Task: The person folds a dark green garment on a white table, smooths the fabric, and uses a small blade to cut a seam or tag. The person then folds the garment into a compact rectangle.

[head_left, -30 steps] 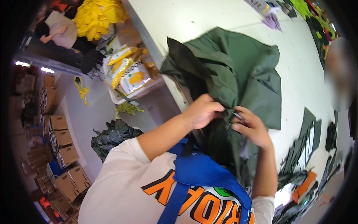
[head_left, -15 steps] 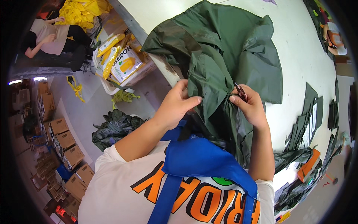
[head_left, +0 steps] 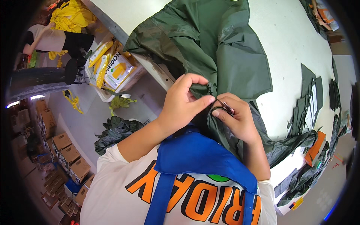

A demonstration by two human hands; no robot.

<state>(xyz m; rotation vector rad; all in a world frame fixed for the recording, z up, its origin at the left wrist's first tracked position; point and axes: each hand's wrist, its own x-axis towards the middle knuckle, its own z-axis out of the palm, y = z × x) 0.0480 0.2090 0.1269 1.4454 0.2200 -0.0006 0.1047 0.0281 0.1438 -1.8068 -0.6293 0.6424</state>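
A dark green garment (head_left: 221, 48) of thin shiny cloth lies bunched on the white table (head_left: 292, 41) and hangs over its near edge. My left hand (head_left: 183, 105) pinches a fold of the cloth at its zipper seam. My right hand (head_left: 236, 120) grips the same seam just beside it, with a small metal piece (head_left: 225, 106) between the fingertips, perhaps the zipper pull. The two hands touch at the thumbs. A blue strap or apron (head_left: 198, 157) hangs over my white shirt with orange letters.
Cut green cloth pieces (head_left: 309, 97) lie along the table's right side, with an orange item (head_left: 315, 148) near the edge. A white bin with yellow packets (head_left: 112, 71) stands on the floor at left. Another person (head_left: 56, 39) sits beyond it. Cardboard boxes (head_left: 63, 150) and a dark bag (head_left: 114, 131) are on the floor.
The garment has shifted up and left on the table. Both hands stayed on the seam and closed in tighter on it.
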